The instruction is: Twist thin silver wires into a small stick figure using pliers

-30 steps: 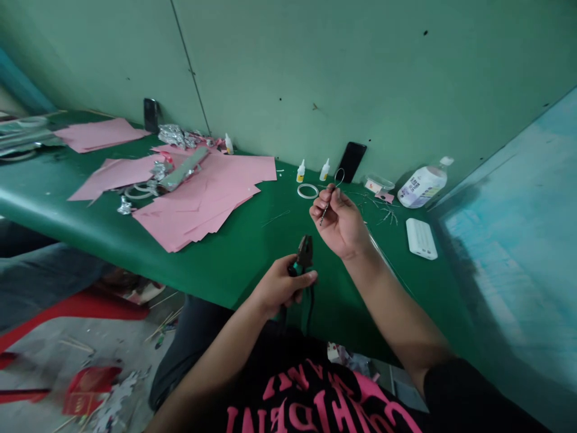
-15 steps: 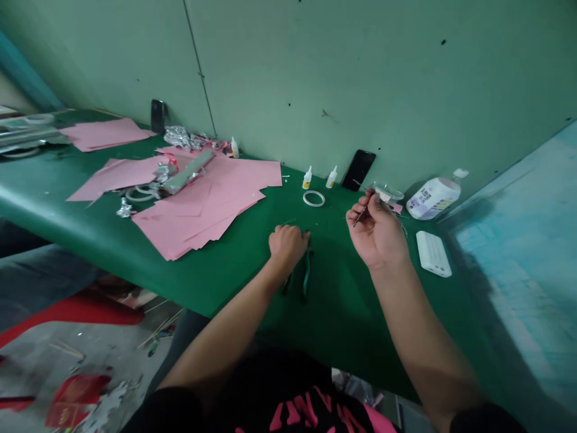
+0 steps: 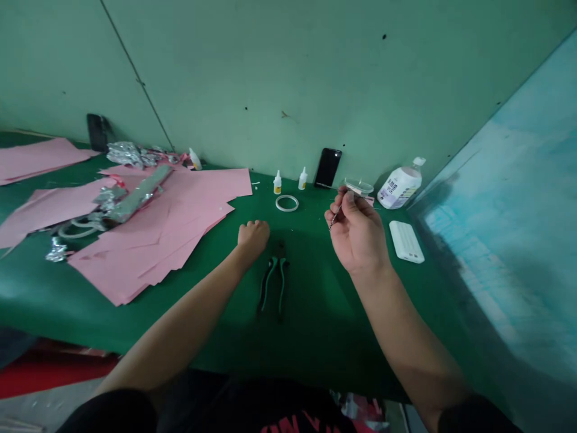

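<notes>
My right hand point(image 3: 360, 231) is raised over the table, its fingers curled and pinching a thin, dark, twisted metal rod point(image 3: 334, 219). Whether this is a drill bit or twisted wire, I cannot tell. My left hand point(image 3: 253, 236) is low over the green tabletop with the fingers folded under; anything inside it is hidden. Just right of that hand lies a pair of pliers point(image 3: 273, 279) with black and green handles pointing toward me. A white tape ring point(image 3: 287, 203) lies beyond the pliers, between my two hands.
Two small glue bottles point(image 3: 277, 182) and a phone point(image 3: 328, 167) stand near the wall. To the right are a clear plastic container point(image 3: 359, 185), a large labelled bottle point(image 3: 400, 186) and a white power bank point(image 3: 406, 242). Pink sheets point(image 3: 148, 240) and crumpled foil point(image 3: 130, 154) cover the left side.
The view has turned and shifted right. My left hand has moved left off the pliers, which now show fully. My right hand still holds the twisted metal rod.
</notes>
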{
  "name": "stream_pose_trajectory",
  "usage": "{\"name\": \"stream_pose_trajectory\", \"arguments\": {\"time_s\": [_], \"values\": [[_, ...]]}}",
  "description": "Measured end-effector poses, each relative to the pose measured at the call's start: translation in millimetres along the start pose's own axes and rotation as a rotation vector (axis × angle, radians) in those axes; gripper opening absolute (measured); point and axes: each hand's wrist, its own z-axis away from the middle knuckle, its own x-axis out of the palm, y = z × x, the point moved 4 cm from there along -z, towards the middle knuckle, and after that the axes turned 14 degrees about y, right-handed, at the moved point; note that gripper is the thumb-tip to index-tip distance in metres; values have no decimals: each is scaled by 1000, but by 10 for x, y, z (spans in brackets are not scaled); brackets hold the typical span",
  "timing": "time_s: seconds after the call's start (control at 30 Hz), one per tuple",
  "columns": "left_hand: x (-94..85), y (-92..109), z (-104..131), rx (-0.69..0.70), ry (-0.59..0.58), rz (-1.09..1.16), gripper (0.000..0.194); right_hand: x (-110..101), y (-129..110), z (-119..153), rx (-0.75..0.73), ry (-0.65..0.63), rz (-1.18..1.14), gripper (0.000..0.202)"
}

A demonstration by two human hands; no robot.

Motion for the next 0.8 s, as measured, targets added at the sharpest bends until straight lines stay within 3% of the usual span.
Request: {"name": "stream_pose_trajectory", "arguments": {"time_s": [0.27,0.53,0.8], "values": [[-49,74,-66,-30,-86,-35,36,72,-168,145,-45,-36,-6,13],[-10,139,-59,-72,-51,-36,37,96,-202,205,-31,-40,-30,11],[-75,253,-70,69,-109,75,36,110,-177,228,-18,-42,-40,7]]}}
